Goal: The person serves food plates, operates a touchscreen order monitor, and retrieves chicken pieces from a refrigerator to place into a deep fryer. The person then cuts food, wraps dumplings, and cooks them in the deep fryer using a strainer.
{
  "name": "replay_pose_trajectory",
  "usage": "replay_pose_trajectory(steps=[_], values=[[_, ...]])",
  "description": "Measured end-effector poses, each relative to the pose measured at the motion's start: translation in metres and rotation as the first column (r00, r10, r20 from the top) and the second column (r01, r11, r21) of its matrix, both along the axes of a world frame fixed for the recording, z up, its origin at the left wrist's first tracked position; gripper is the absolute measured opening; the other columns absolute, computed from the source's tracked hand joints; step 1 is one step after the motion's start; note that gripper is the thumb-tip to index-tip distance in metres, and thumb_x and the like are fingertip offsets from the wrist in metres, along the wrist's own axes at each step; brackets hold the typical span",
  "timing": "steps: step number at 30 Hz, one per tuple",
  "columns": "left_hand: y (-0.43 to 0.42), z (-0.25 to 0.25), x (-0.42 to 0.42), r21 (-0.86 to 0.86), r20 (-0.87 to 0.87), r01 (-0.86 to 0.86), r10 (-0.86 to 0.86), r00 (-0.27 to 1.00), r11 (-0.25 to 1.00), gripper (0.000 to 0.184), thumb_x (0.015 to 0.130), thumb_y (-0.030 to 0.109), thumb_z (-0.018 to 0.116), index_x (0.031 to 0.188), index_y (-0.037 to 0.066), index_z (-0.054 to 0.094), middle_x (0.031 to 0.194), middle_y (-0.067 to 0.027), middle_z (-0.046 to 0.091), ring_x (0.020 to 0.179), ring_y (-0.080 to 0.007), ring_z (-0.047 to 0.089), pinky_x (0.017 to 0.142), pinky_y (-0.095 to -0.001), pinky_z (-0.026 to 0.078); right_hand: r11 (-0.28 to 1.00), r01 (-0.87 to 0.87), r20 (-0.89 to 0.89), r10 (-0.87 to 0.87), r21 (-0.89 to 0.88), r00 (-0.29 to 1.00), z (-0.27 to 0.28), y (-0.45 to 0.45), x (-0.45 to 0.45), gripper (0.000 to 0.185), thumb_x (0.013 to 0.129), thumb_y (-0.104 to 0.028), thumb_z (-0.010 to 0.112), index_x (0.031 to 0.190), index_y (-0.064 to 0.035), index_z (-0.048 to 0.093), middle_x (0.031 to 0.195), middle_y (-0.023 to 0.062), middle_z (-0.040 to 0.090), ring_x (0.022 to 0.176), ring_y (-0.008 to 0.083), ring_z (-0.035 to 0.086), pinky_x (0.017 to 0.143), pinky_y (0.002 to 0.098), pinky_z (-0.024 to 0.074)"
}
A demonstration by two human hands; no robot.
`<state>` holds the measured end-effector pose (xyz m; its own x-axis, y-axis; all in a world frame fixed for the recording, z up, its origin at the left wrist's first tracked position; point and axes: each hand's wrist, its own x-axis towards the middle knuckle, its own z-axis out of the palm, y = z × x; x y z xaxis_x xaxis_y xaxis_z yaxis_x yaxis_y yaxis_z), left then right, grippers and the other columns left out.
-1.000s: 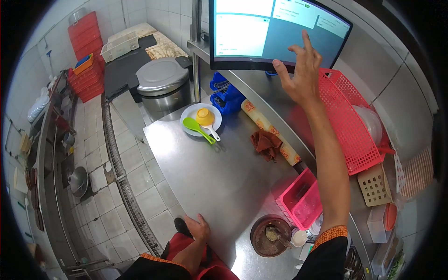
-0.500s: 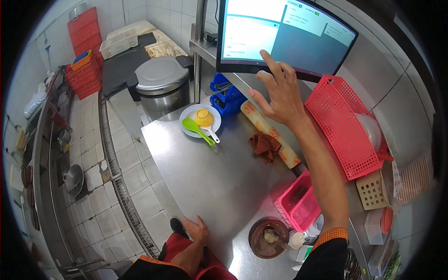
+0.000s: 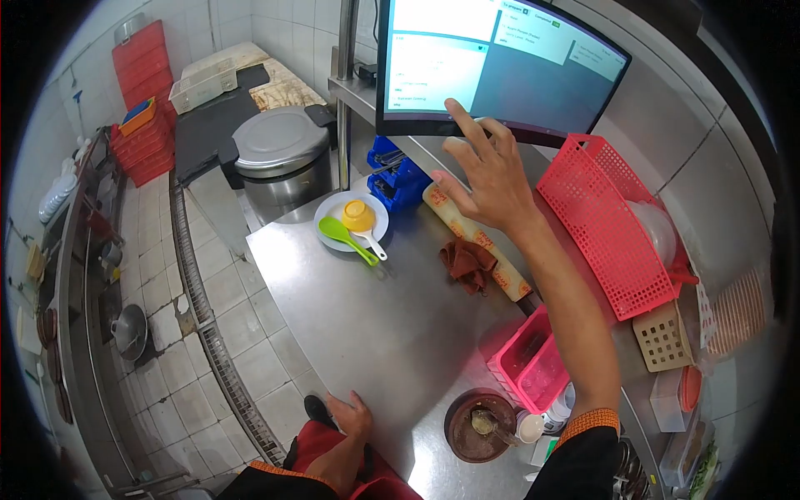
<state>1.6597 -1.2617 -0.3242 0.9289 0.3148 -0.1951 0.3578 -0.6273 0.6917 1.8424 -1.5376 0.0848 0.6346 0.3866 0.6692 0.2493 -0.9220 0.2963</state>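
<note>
My right hand (image 3: 487, 171) is raised at the lower edge of a lit monitor (image 3: 533, 75), its index fingertip over the screen's bottom part; its fingers are apart and hold nothing. Whether the fingertip touches the glass cannot be told. My left hand (image 3: 350, 417) rests by the near left edge of the steel table (image 3: 358, 325), empty, with thumb and fingers apart. Below my right hand lie a patterned roll (image 3: 475, 242) and a crumpled brown cloth (image 3: 469, 265). On a white plate (image 3: 327, 205) are a yellow bowl (image 3: 358, 216), a green spoon (image 3: 348, 238) and a white-handled utensil (image 3: 372, 243).
A pink basket (image 3: 608, 225) stands on the right shelf, above a pink bin (image 3: 529, 358). Near the front is a brown mortar (image 3: 467, 446). A lidded steel pot (image 3: 282, 150), blue holders (image 3: 400, 183) and stacked red crates (image 3: 142, 154) stand farther back.
My right hand has moved left and down from the right part of the screen to its lower left part. My left hand has stayed near the table edge. The view has shifted slightly.
</note>
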Motion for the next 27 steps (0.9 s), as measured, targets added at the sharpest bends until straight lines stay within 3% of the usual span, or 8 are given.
replay_pose_trajectory(steps=[6,12,16,19,27], values=[[-0.001,0.0,0.001,0.011,0.005,0.01,-0.01,1.0,1.0,0.069,0.085,0.036,0.048,0.13,-0.01,0.024,0.131,-0.0289,0.033,0.124,-0.0395,0.03,0.103,-0.0417,0.024,0.999,0.015,0.046,-0.017,0.043,0.999,0.001,-0.007,0.008,0.028,0.077,-0.032,0.06,0.093,-0.0099,0.055,0.142,0.0082,0.029,0.107,0.03,0.038,0.087,0.0404,0.0354],[0.0,-0.007,-0.001,-0.005,-0.044,0.01,-0.01,0.999,1.0,0.071,0.086,0.037,0.047,0.131,-0.011,0.021,0.133,-0.0294,0.03,0.125,-0.0391,0.028,0.105,-0.0412,0.023,0.973,0.106,0.142,-0.136,0.203,0.98,0.005,-0.019,0.009,0.033,0.077,-0.032,0.06,0.096,-0.0048,0.054,0.14,0.0189,0.026,0.109,0.0363,0.036,0.091,0.0476,0.032],[-0.002,0.013,0.003,-0.044,-0.069,-0.008,0.005,0.998,0.999,0.071,0.086,0.036,0.048,0.131,-0.011,0.02,0.133,-0.0295,0.029,0.126,-0.0387,0.028,0.105,-0.041,0.023,0.969,0.132,0.142,-0.163,0.207,0.976,0.005,-0.017,0.006,0.033,0.079,-0.031,0.059,0.096,-0.0037,0.054,0.137,0.0194,0.029,0.11,0.0366,0.036,0.092,0.0474,0.0317],[-0.001,0.0,0.001,0.03,-0.042,0.007,-0.005,0.999,1.0,0.07,0.086,0.035,0.049,0.131,-0.011,0.021,0.132,-0.0295,0.03,0.125,-0.039,0.029,0.104,-0.0409,0.024,0.968,0.104,0.134,-0.137,0.228,0.981,0.004,-0.015,0.005,0.032,0.08,-0.03,0.057,0.096,-0.0033,0.054,0.135,0.0205,0.031,0.11,0.0366,0.035,0.091,0.0473,0.0317],[0.0,0.01,0.003,-0.014,-0.08,0.01,-0.012,0.997,1.0,0.071,0.086,0.035,0.048,0.132,-0.011,0.019,0.134,-0.0294,0.028,0.126,-0.0386,0.027,0.105,-0.0408,0.023,0.975,0.084,0.138,-0.114,0.206,0.984,0.002,-0.019,0.007,0.031,0.079,-0.029,0.057,0.096,-0.0029,0.054,0.135,0.0226,0.031,0.108,0.0372,0.038,0.09,0.0468,0.0331]])
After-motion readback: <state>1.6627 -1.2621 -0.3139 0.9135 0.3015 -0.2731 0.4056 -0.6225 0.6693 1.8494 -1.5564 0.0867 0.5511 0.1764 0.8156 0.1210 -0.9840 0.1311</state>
